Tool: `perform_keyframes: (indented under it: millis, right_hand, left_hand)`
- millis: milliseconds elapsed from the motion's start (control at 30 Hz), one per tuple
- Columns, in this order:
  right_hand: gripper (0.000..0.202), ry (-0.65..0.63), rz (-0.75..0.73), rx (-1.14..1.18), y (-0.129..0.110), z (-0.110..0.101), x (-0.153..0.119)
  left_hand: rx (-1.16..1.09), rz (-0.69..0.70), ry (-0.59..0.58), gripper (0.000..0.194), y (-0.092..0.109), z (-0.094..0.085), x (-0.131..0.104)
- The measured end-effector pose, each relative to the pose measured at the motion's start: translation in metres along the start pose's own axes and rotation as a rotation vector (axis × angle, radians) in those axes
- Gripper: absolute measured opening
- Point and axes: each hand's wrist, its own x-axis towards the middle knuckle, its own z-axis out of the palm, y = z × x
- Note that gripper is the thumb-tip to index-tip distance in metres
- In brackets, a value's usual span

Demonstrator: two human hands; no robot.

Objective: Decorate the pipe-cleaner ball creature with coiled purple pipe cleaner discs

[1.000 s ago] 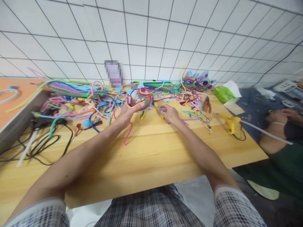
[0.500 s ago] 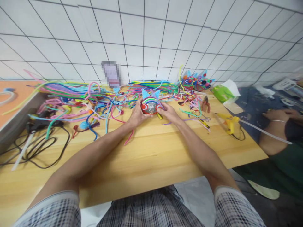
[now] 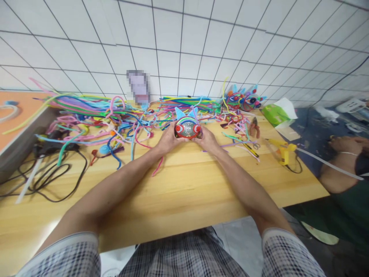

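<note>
**Eared ball (image 3: 187, 130), upright in a two-handed hold above the middle of a wooden table (image 3: 184, 192)**

Decorated with a shiny grey middle, two red discs (image 3: 178, 128) like eyes facing near, striped bands over the top and two blue ears (image 3: 180, 112) pointing up. Cupped on the left by the left hand (image 3: 168, 140), with fingers curled around the side and mostly hidden. Cupped on the right by the right hand (image 3: 208, 139) in much the same way. Cannot tell between spread and pressed-together fingers behind the ball.

Seen at the right ear: a thin purple stem (image 3: 194, 112), standing up; cannot tell whether fixed or merely leaning.

Changed over the past second: from a tilted hold in the left hand alone, with the right hand apart and pinching something purple, to a level hold from both sides. Suggesting, as a judgement, a moment of steadying or adjusting with both hands rather than of bringing in a loose piece.

To the left: tangled pipe cleaners (image 3: 86, 109) and, nearer, a looped black cord (image 3: 76, 184). Trailing near the left wrist: a pink stem (image 3: 157, 167). Far right, against the tiled wall (image 3: 196, 50): two more decorated balls (image 3: 251, 102). Nearer on the right: pliers (image 3: 254, 130), small scissors (image 3: 256, 145) and a yellow glue gun (image 3: 284, 150). Beyond the right edge, partly in view: a co-worker's arm (image 3: 338, 169).
</note>
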Motion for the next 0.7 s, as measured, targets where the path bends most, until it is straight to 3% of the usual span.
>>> perform_keyframes:
  millis: [167,367,433,700]
  right_hand:
    - [0.057,0.021,-0.010,0.036,0.006,-0.002,0.004]
    - [0.088,-0.010,-0.042,0.397,0.012,-0.006,0.003]
    - [0.084,-0.016,-0.030,0.480,0.011,-0.007,0.002]
    - [0.075,-0.021,-0.003,0.449,0.003,-0.008,0.001]
  left_hand:
    - [0.052,0.015,0.029,0.095,-0.002,0.000,0.002]
    - [0.068,0.002,0.037,0.096,0.002,0.000,0.001]
    - [0.073,0.001,0.038,0.096,0.002,0.000,0.000]
    - [0.075,-0.001,0.044,0.095,-0.002,0.001,0.001]
